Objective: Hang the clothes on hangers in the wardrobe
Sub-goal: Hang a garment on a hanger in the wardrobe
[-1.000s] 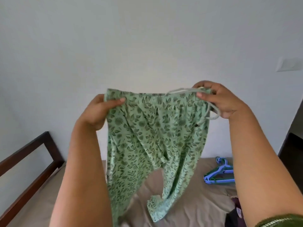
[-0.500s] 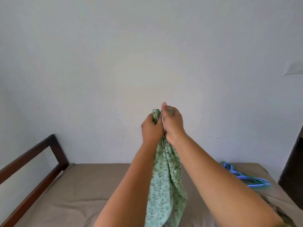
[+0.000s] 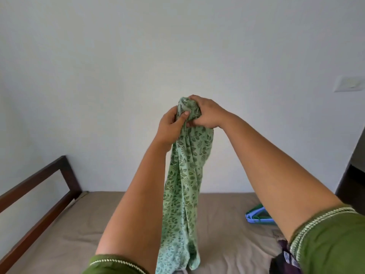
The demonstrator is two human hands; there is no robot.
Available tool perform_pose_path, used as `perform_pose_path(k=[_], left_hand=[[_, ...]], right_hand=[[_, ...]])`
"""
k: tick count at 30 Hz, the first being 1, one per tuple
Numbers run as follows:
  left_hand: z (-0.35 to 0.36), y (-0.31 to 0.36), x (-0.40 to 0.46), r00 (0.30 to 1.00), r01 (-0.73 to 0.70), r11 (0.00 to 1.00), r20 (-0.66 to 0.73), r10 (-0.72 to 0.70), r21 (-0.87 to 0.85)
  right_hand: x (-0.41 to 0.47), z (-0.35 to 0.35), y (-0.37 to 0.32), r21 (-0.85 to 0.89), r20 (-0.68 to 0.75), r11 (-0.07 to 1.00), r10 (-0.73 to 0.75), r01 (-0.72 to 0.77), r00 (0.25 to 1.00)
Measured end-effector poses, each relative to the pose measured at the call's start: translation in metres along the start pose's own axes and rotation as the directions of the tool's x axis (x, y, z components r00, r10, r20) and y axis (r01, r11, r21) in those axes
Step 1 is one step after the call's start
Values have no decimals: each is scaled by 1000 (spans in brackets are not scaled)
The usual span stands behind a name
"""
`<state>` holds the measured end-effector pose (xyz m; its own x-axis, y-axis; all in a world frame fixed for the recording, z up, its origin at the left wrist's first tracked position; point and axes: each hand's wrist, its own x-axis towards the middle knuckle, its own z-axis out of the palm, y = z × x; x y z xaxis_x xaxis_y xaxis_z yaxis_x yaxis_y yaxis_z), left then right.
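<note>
Green leaf-print trousers (image 3: 184, 186) hang folded lengthwise above the bed, their legs reaching down to the mattress. My left hand (image 3: 170, 126) grips the bunched waistband from the left, thumb pressed on the fabric. My right hand (image 3: 205, 113) grips the same bunch from the right and above. Both hands touch each other at chest height in front of the wall. Blue and green plastic hangers (image 3: 258, 215) lie on the bed at the right, partly hidden by my right arm.
A bed with a tan sheet (image 3: 83, 230) fills the lower view, its dark wooden frame (image 3: 37, 192) along the left. Dark clothing (image 3: 284, 258) lies at the bottom right. A dark piece of furniture (image 3: 353, 175) stands at the right edge. A wall switch (image 3: 348, 84) sits upper right.
A second ago the trousers were held spread wide by the waistband. My hands came together and folded them in half; the bunched waistband now sits slightly higher with the right hand over it.
</note>
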<state>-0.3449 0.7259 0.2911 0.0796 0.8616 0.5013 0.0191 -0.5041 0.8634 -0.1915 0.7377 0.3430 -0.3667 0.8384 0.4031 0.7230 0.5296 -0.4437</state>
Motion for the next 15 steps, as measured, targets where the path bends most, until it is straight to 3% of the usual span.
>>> perform_pose_path(k=[3,9,15], left_hand=[[-3,-9,-14,988,-59,981,-131,84,186],[-5,-88,-77,975,-128,833,-87,206,538],[-11,-133,-102,993,70,800,-120,2,596]], right_hand=[[3,-4,-2,-77,-65,997,-13,7,998],[1,-14,-2,24,-188,999,-39,44,981],[1,-19,2,23,-246,999,-42,49,968]])
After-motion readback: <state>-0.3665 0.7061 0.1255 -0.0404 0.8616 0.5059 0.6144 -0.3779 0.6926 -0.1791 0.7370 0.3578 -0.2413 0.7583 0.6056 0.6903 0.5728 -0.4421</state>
